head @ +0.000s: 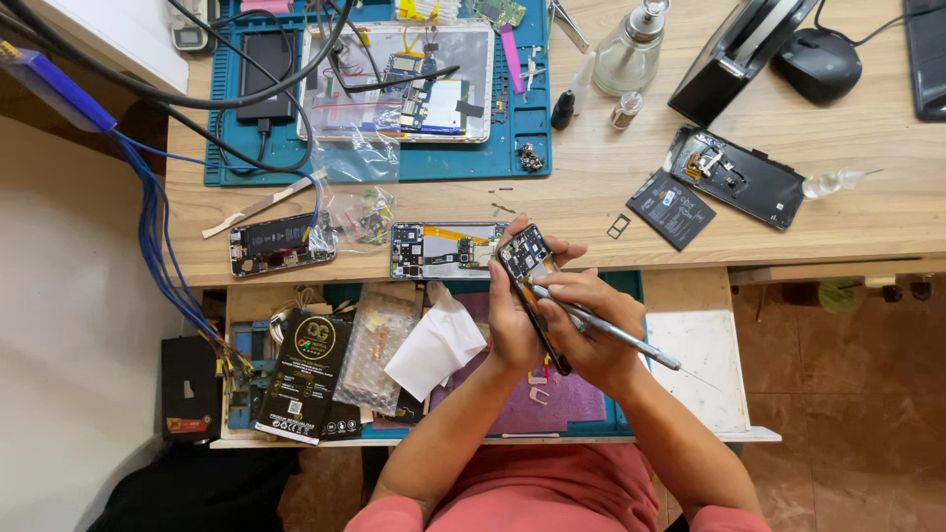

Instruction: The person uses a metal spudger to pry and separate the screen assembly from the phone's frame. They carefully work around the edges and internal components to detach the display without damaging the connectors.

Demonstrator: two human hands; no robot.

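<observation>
Opened phone (530, 286) is held over the open drawer (705, 345), just off the desk edge (591, 251). Back cover is already off; internals are exposed at the upper end. Fasteners or parts left inside: cannot be told.

Long axis runs from upper left to lower right, exposed end pointing toward the desk.

Left hand (510, 320) is clamped around the phone body. Right hand (591, 330) has fingers closed on a slim metal screwdriver (601, 330), tip set on the phone's upper part.

1 further opened phone (445, 249) lies on the desk just beside.

Left hand (512, 320) holds opened phone (527, 258); right hand (591, 330) works metal tool (601, 330) into it
</observation>
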